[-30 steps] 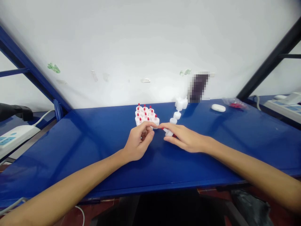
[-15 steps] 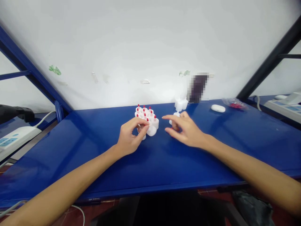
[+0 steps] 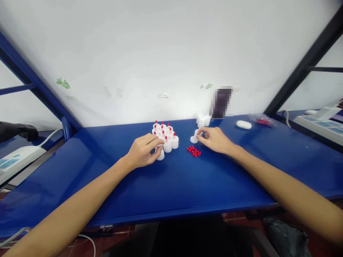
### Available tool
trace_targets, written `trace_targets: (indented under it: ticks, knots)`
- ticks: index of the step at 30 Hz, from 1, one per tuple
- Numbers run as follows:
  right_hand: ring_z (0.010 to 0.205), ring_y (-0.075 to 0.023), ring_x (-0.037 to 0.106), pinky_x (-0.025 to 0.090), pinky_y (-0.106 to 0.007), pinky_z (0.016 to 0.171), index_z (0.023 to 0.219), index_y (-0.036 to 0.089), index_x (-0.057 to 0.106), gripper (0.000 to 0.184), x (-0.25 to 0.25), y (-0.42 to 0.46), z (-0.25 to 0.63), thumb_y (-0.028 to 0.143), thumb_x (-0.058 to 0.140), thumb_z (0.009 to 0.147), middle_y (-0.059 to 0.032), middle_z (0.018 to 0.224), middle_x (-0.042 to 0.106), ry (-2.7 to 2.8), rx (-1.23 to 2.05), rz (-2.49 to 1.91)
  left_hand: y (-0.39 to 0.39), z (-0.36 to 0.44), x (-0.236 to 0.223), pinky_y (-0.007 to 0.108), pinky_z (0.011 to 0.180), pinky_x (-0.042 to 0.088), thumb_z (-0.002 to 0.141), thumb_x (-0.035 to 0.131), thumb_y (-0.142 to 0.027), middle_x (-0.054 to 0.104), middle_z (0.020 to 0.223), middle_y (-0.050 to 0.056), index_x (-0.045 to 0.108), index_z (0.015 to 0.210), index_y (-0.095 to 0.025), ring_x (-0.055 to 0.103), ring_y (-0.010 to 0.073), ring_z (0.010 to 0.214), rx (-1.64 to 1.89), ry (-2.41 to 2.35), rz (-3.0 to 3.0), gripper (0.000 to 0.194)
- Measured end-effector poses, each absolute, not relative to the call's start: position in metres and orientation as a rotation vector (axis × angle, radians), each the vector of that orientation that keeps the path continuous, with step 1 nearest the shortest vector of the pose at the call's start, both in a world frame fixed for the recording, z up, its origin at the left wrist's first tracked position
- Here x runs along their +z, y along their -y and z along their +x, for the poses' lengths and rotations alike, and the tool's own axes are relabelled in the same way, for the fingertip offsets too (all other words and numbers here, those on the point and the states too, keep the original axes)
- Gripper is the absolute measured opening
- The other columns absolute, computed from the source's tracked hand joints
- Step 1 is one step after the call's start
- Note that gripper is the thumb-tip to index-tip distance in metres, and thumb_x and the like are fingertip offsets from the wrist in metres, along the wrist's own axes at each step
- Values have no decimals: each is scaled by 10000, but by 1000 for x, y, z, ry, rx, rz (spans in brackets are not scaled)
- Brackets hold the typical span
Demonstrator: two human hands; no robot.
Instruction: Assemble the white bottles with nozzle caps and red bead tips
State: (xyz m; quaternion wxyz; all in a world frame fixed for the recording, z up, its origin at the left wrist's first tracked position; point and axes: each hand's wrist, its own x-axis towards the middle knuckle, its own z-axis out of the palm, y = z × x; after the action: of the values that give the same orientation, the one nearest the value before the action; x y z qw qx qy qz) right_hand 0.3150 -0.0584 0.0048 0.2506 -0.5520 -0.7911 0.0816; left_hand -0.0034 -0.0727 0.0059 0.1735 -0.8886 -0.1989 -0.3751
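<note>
Standing upright, white bottles (image 3: 175,142), tips (image 3: 170,129) up

The long blue table (image 3: 166,192) in front of you looks like painted metal, smooth and glossy right to its front edge; towards its back edge, your white, round-bodied bottles with red tips (image 3: 175,143) look like smooth, softly shining plastic; the small, round red caps (image 3: 194,151) look like shiny plastic; nearer the back right corner, the white rounded case (image 3: 243,124) looks like glossy, smooth plastic, the clear bag (image 3: 262,120) like thin, crinkled plastic film.
</note>
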Motion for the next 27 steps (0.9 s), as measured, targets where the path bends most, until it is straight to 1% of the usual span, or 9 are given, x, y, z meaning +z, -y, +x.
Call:
trace_targets:
  ticks: [5, 11, 13, 15, 18, 20, 22, 24, 27]
  knots:
    - [541, -157, 542, 359, -269, 584, 1039, 201, 653, 289, 3, 60, 313, 408, 548, 867, 32, 556, 555, 2225, 259, -1507, 73, -4, 7, 295, 647, 501, 838, 575, -138, 673, 830, 63, 632, 947, -166, 600, 169, 714, -1139, 560, -2462, 126]
    - [599, -166, 575, 367, -269, 607, 1255, 209, 616, 417, 1, 59, 312, 394, 546, 888, 15, 624, 600, 2362, 250, -1482, 96, 13, 8, 273, 566, 434, 820, 557, -86, 626, 695, 12, 611, 949, -177, 537, 141, 605, -1127, 361, -2498, 167]
    - [597, -163, 567, 353, -270, 600, 1228, 219, 630, 393, 1, 58, 312, 410, 543, 897, 10, 644, 610, 2405, 233, -1473, 111, 26, 7, 295, 632, 461, 826, 554, -95, 619, 656, 3, 615, 946, -182, 571, 158, 653, -1090, 285, -2566, 161]
    - [589, -159, 554, 338, -270, 588, 1137, 214, 650, 338, 1, 59, 312, 432, 532, 907, 6, 659, 613, 2405, 224, -1469, 124, 37, 4, 339, 719, 476, 849, 547, -133, 637, 666, 20, 623, 921, -172, 601, 182, 719, -1002, 356, -2681, 112]
    - [592, -164, 548, 332, -274, 578, 1085, 199, 618, 324, 3, 62, 311, 453, 475, 943, 1, 675, 609, 2358, 269, -1437, 134, 47, -1, 325, 685, 456, 900, 503, -187, 600, 608, 6, 631, 896, -153, 558, 148, 596, -849, 510, -2895, 133]
    - [614, -172, 557, 347, -279, 597, 1107, 204, 580, 317, 5, 64, 309, 443, 421, 972, 4, 692, 605, 2317, 315, -1398, 134, 48, -4, 286, 627, 438, 918, 476, -195, 552, 549, -28, 636, 924, -155, 508, 119, 504, -783, 638, -3019, 165]
    - [636, -177, 565, 363, -287, 626, 1103, 215, 553, 296, 7, 66, 307, 432, 388, 989, 10, 707, 599, 2289, 346, -1360, 133, 47, -7, 259, 563, 401, 923, 472, -207, 511, 508, -52, 638, 969, -168, 484, 114, 461, -754, 754, -3070, 177]
    - [633, -178, 559, 362, -292, 636, 1077, 221, 540, 278, 8, 67, 305, 437, 386, 992, 19, 690, 581, 2279, 360, -1344, 132, 47, -7, 248, 533, 374, 926, 477, -225, 532, 537, -47, 637, 1009, -173, 498, 117, 476, -744, 809, -3085, 188]
    - [589, -172, 526, 344, -291, 614, 1049, 225, 532, 275, 7, 67, 304, 458, 397, 991, 38, 632, 538, 2271, 374, -1335, 131, 49, -5, 253, 593, 396, 930, 469, -214, 630, 707, 0, 639, 1006, -168, 558, 122, 591, -718, 788, -3119, 191]
